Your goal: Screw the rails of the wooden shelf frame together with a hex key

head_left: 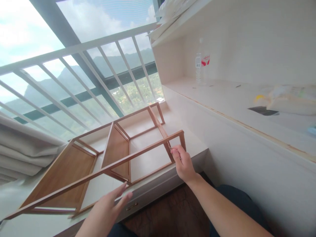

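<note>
A brown wooden rack frame (138, 154) with solid panels (118, 148) lies on its side across a pale window ledge. At its right end my right hand (184, 163) is closed around a thin metal tool (170, 148), which looks like a hex key. The tool's tip meets the crossbar near the front rail; most of it is hidden in my fingers. My left hand (108, 205) is open with fingers apart, holding nothing. It is close to the rack's lower edge, and I cannot tell whether a fingertip touches the wood.
A white railing (103, 39) and windows stand behind the rack. On the right, a white shelf unit (197, 108) bears a clear plastic bottle (198, 67), several small dark pieces and a plastic bag (293, 100). A curtain (27, 144) hangs left. Below the ledge is a drawer handle (132, 206).
</note>
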`<state>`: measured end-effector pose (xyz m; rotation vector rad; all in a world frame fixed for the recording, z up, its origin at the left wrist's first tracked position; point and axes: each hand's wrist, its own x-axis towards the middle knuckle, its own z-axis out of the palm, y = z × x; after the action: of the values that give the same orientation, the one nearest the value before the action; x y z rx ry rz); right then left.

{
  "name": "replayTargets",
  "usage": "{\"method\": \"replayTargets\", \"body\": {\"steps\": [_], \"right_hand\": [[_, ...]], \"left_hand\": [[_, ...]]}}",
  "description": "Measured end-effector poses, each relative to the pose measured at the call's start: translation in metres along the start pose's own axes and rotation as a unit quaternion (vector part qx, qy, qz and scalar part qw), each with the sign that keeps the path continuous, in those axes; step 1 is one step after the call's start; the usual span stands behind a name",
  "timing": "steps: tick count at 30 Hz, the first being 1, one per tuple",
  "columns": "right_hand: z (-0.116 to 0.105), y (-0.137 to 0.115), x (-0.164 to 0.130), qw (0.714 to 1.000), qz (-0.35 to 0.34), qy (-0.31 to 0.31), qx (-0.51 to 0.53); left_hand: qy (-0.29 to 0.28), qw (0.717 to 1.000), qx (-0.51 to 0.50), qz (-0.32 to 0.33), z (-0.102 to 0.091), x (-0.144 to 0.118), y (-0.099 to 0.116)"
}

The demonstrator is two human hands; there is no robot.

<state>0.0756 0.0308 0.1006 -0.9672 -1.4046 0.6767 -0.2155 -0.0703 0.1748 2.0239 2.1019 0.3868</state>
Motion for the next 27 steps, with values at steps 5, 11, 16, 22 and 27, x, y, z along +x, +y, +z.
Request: {"method": "replayTargets", "body": {"steps": [5,11,16,22,27], "right_hand": [[0.001,0.003,0.011,1.000,-0.008,0.024,-0.003],[0.001,0.003,0.019,0.998,-0.018,0.049,-0.018],[0.004,0.003,0.024,0.998,-0.036,0.048,-0.023],[0.007,0.003,0.026,0.998,-0.046,0.042,-0.028],[0.011,0.001,0.027,0.997,-0.060,0.041,-0.028]], "left_hand": [[0.051,0.977,-0.009,0.208,-0.054,0.054,0.109],[0.035,0.917,0.040,0.394,-0.027,0.144,0.153],[-0.057,0.921,0.002,0.386,-0.006,0.166,0.147],[-0.059,0.931,-0.033,0.359,-0.004,0.167,0.145],[-0.051,0.931,-0.041,0.359,-0.004,0.165,0.147]]}}
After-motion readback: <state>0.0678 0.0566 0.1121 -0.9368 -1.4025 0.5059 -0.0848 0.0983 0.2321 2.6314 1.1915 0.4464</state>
